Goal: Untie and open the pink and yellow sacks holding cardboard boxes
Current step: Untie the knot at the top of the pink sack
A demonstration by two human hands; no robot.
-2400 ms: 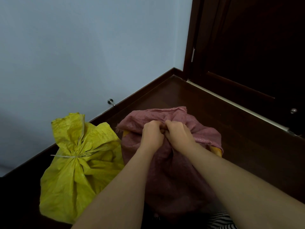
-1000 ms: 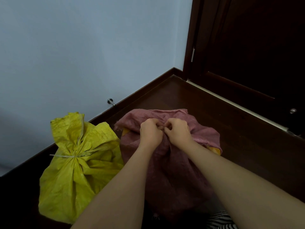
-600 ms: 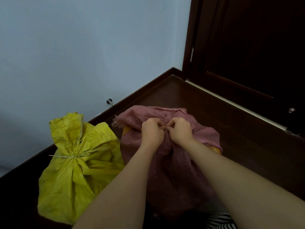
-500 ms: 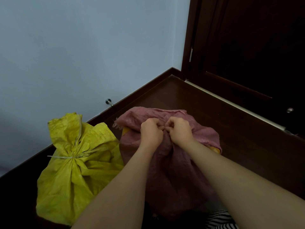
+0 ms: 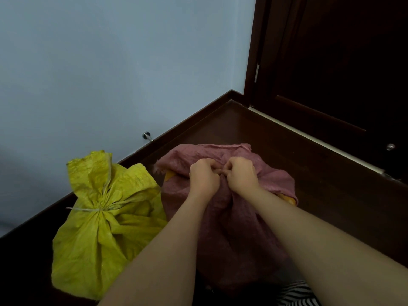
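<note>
A pink woven sack (image 5: 234,230) stands on the dark floor in front of me, its gathered mouth flopped toward the wall. My left hand (image 5: 203,178) and my right hand (image 5: 241,173) are both clenched on the sack's neck, knuckles almost touching; the tie itself is hidden under the fingers. An orange-yellow edge (image 5: 170,174) shows under the pink cloth at left and right. To the left stands a yellow woven sack (image 5: 103,235), its neck bound shut with a pale string (image 5: 88,209). No cardboard boxes are visible.
A pale blue wall (image 5: 110,62) with a dark skirting board runs behind the sacks, with a metal door stop (image 5: 146,136) on it. A dark wooden door (image 5: 342,62) is at the right. Dark floor (image 5: 309,173) lies to the right. Striped cloth (image 5: 295,295) shows at the bottom.
Both hands have stayed on the pink sack's neck, shifting only slightly as the fingers work at it. The view drifted a little. The yellow sack has not moved.
</note>
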